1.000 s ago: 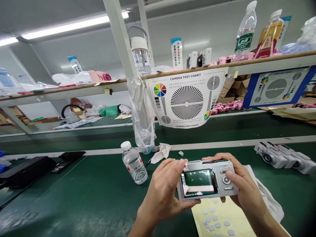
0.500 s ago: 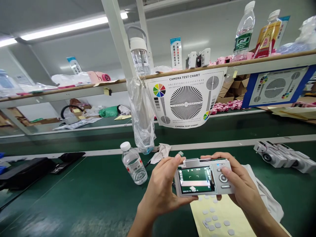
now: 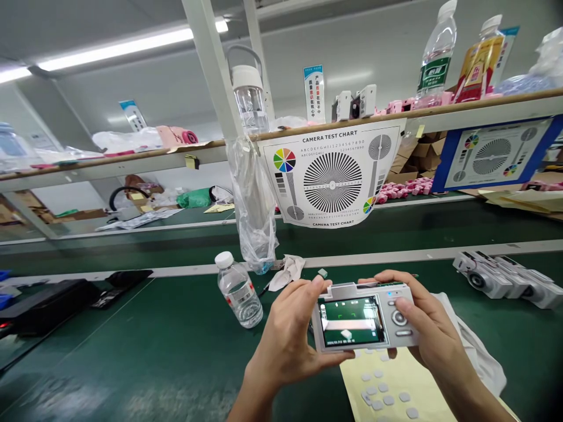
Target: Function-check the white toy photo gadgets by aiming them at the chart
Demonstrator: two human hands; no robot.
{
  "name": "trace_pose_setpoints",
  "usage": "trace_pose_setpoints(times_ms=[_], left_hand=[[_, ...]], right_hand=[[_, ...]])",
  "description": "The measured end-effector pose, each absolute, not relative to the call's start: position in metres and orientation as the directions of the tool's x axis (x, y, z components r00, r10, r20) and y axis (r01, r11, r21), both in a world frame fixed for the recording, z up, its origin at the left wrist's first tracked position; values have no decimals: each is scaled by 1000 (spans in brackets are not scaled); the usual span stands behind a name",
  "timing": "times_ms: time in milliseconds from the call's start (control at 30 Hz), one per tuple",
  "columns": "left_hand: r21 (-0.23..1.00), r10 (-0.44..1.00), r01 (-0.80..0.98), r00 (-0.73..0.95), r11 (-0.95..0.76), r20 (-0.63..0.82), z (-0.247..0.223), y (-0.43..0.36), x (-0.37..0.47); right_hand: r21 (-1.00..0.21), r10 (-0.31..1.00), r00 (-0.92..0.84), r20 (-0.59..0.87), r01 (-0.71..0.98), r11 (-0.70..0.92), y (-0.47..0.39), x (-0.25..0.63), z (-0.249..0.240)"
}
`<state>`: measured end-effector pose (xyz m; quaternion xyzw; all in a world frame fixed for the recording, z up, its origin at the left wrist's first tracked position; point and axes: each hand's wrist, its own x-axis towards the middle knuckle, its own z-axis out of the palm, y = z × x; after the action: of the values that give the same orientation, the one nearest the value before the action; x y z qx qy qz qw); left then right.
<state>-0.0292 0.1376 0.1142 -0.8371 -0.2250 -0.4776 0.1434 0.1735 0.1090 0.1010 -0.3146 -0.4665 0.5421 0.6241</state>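
Centrally, a silver camera (image 3: 389, 337) is held above the green bench (image 3: 153, 363), its screen (image 3: 350, 322) facing the person. The left hand (image 3: 290, 328) is closed on the camera's left end, with digits at the top corner and along the bottom edge; the right hand (image 3: 433, 322) grips the other end, its thumb on the back above the round control pad (image 3: 399, 317). Both grips are closed only to the camera's thickness. Good handling at this point probably rests on level, steady support from both ends, with the left digits clear of the screen and the right thumb pressing lightly, so that the body does not tilt. The lens side is hidden, so whether a finger covers it cannot be told. A yellow sheet (image 3: 396, 375) lies below; the camera test chart (image 3: 333, 181) hangs beyond, well apart
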Motion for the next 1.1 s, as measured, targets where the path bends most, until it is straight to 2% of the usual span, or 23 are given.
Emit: trace_pose_setpoints(times_ms=[800,1100], left_hand=[[-56,202,498,449,-865,871,115,139,-30],[-15,248,502,453,-865,856,114,138,-30]], right_hand=[[-894,972,0,235,-391,216,107,172,103],[-890,968,1,251,-393,231,107,172,101]])
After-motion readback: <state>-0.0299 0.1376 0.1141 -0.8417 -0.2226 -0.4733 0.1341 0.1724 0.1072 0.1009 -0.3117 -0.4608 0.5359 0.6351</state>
